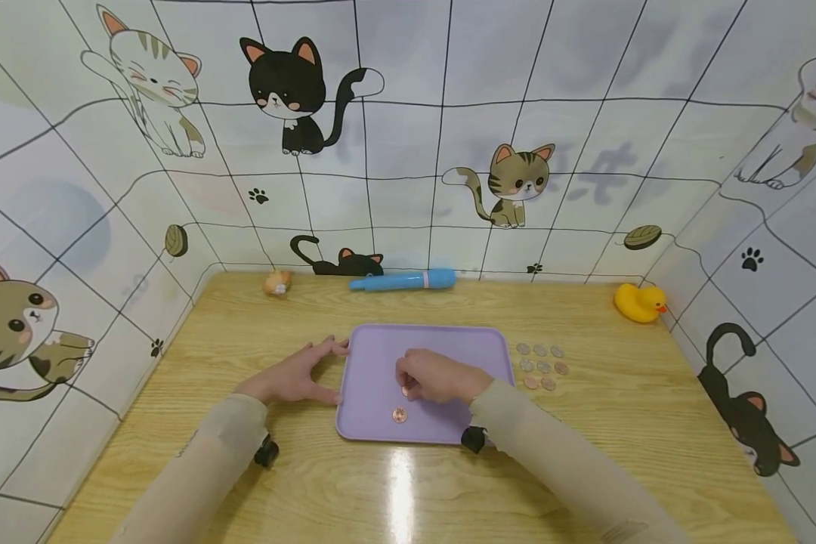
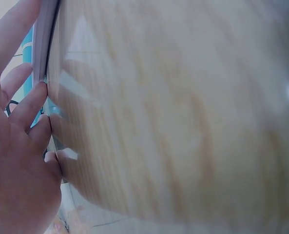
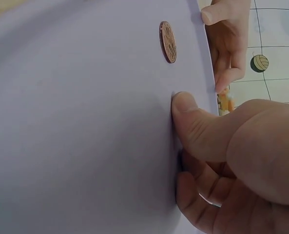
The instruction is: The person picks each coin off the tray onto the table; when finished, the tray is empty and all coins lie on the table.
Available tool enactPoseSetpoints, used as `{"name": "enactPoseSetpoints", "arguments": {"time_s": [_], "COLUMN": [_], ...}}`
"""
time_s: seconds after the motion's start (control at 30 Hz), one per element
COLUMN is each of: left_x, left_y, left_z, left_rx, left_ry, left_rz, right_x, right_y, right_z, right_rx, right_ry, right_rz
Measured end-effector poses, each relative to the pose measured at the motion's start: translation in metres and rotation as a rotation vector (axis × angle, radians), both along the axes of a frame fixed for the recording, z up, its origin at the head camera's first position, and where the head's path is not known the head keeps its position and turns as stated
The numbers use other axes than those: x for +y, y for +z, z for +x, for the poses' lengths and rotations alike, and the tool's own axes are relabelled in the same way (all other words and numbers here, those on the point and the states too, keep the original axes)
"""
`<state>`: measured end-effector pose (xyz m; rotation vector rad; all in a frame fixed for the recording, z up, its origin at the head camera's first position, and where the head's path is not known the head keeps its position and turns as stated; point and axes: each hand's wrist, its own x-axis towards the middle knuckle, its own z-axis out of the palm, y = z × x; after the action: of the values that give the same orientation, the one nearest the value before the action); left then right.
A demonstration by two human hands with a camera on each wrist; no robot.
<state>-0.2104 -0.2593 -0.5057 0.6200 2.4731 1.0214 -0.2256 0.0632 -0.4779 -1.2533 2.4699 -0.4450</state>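
Note:
A shallow purple tray [image 1: 370, 355] lies on the wooden table. My left hand [image 1: 302, 375] is spread at its left side, thumb and fingertips against the rim; the left wrist view shows these fingers [image 2: 29, 107] along the tray's edge. Over the middle of the tray, my right hand [image 1: 438, 375] has its thumb and fingers curled down at a copper coin [image 1: 405, 391], mostly hidden by the fingertips. Thumb and fingers [image 3: 188, 126] meet the tray surface in the right wrist view. A second copper coin [image 1: 399, 415] lies flat just nearer to me.
Right of the tray, silver and copper coins [image 1: 542, 367] lie in short rows. Along the back stand a small orange figure [image 1: 276, 282], a blue pen-like stick [image 1: 403, 281] and a yellow rubber duck [image 1: 640, 303]. A cat-print sheet [image 1: 408, 143] forms the back and side walls.

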Motion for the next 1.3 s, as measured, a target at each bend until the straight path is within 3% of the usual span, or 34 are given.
{"name": "enactPoseSetpoints", "arguments": {"time_s": [1.3], "left_x": [-0.001], "left_y": [-0.003], "left_z": [-0.002], "left_rx": [0.040], "left_ry": [-0.026], "left_rz": [0.017], "right_x": [0.022], "right_y": [-0.001], "right_z": [-0.008], "right_rx": [-0.197], "right_ry": [-0.026], "right_rz": [-0.219]}}
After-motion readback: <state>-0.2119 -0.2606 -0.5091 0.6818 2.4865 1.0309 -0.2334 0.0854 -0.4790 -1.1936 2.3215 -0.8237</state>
